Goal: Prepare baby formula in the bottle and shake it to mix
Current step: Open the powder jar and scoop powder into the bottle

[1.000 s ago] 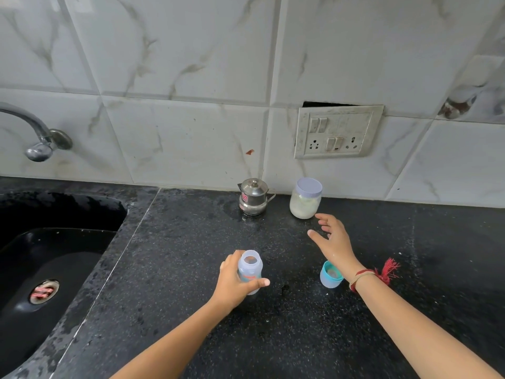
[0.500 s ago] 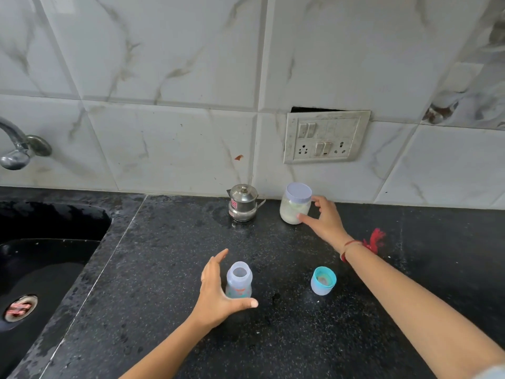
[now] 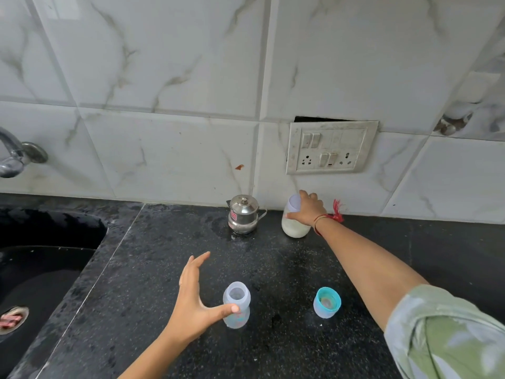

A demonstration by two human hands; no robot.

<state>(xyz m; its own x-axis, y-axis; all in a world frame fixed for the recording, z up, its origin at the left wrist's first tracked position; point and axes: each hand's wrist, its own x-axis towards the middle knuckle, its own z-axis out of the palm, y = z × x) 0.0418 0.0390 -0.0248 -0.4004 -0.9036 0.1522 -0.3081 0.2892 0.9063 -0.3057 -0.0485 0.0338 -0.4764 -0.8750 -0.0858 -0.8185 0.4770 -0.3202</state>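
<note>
A clear baby bottle [image 3: 236,305] stands open-topped on the black counter [image 3: 273,269] near the front. My left hand [image 3: 195,299] is spread beside it, fingers straight, the thumb tip touching the bottle's front. The bottle's teal cap [image 3: 327,302] lies upside down to the right. At the back wall stands a glass jar of white powder [image 3: 295,225] with a pale lilac lid. My right hand [image 3: 308,210] grips the jar over its lid and upper side, tilting it a little.
A small steel pot with a lid [image 3: 243,214] stands left of the jar against the wall. A black sink [image 3: 41,269] and a tap [image 3: 16,157] lie at the left. A switch and socket plate [image 3: 330,147] is on the tiled wall above the jar.
My left hand has let go of the bottle and spread open beside it. My right hand reached back from near the cap and took hold of the powder jar.
</note>
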